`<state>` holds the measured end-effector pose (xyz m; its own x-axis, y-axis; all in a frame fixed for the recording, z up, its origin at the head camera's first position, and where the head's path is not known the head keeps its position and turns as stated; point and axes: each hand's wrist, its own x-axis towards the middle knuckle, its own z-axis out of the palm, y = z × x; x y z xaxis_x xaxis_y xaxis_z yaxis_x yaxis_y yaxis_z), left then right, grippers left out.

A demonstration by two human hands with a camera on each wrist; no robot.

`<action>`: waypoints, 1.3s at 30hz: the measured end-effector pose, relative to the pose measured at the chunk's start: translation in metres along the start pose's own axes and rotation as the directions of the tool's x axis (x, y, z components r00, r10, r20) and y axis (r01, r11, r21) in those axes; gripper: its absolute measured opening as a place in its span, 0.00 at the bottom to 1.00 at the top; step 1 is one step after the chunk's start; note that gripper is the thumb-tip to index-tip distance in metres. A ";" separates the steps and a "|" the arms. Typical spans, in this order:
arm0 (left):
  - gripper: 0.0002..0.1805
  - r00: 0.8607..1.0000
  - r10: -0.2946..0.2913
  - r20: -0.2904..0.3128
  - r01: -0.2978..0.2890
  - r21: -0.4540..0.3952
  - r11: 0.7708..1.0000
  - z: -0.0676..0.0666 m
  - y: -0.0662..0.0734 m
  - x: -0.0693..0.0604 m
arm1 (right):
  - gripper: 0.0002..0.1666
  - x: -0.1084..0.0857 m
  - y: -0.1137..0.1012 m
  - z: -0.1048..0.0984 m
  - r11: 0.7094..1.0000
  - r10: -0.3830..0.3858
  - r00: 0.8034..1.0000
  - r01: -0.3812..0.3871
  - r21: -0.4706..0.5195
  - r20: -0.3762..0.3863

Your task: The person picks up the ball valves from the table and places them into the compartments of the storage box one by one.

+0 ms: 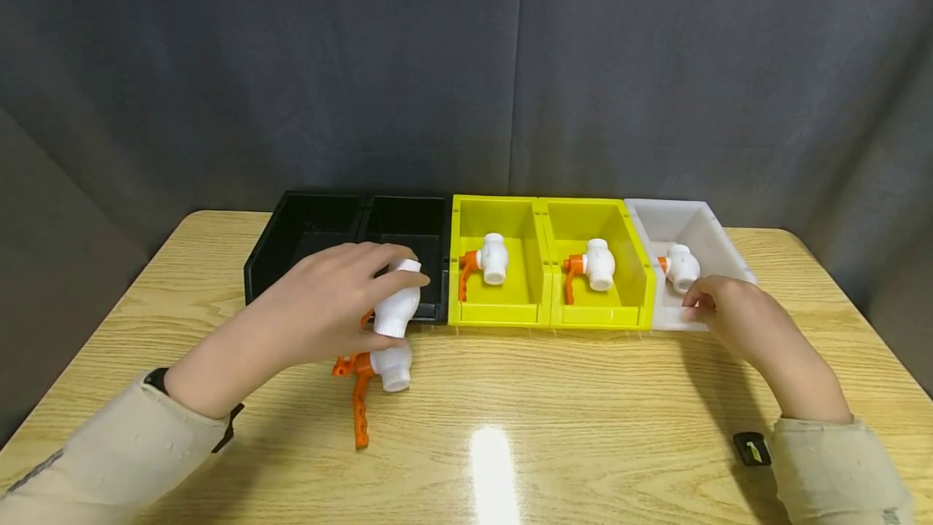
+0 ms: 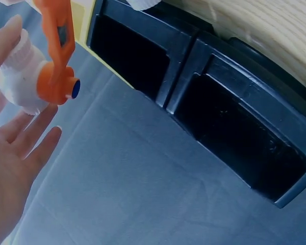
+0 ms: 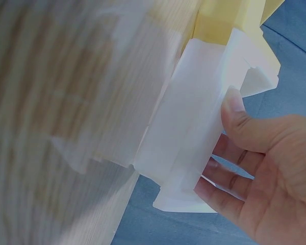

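Between the thumb and fingers of the left hand [image 1: 330, 302], a white valve [image 1: 397, 304] was pinched by its two ends; the gap was only as wide as the valve, and the outer fingers were left spread. Its orange handle [image 2: 59, 35] was shown beside those fingers in the left wrist view. Just on the near side of the left thumb, a second valve [image 1: 394, 373] was seen on the table [image 1: 583, 428], with its orange lever [image 1: 360, 416] pointed toward the person. The black bins [image 1: 435, 311] were placed just beyond the left fingers.

The right hand [image 1: 754, 335] was held at the front of the white bin [image 1: 669, 317], its fingers loosely bent, parted from the thumb, and with no valve held. Whether the bin's wall was pressed could not be told. Just beyond the right fingertips, a third valve [image 1: 683, 267] was contained in that bin. Leftward of them, the yellow bins [image 1: 503, 314] were lined up, one valve being held in each.
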<state>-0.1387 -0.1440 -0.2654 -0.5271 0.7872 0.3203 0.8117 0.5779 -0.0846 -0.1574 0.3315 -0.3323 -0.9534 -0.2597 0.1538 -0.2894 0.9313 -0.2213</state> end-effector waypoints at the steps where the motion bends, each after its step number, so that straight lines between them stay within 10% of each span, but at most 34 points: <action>1: 0.36 1.000 -0.005 -0.002 0.005 0.002 1.000 0.000 -0.001 0.000 | 0.09 0.000 0.000 0.000 1.000 -0.001 1.000 0.001 -0.001 -0.002; 22: 0.38 0.973 -0.210 -0.092 0.215 0.049 0.975 0.019 -0.028 0.022 | 0.07 0.001 0.001 0.001 1.000 0.001 1.000 -0.001 -0.011 0.010; 39: 0.38 0.973 -0.217 -0.076 0.221 0.038 0.975 0.034 -0.048 0.039 | 0.06 0.003 0.001 0.001 1.000 0.007 1.000 -0.007 -0.012 0.019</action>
<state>-0.2068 -0.1333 -0.2809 -0.6702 0.6238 0.4021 0.6651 0.7453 -0.0477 -0.1602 0.3316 -0.3326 -0.9569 -0.2580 0.1335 -0.2818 0.9360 -0.2110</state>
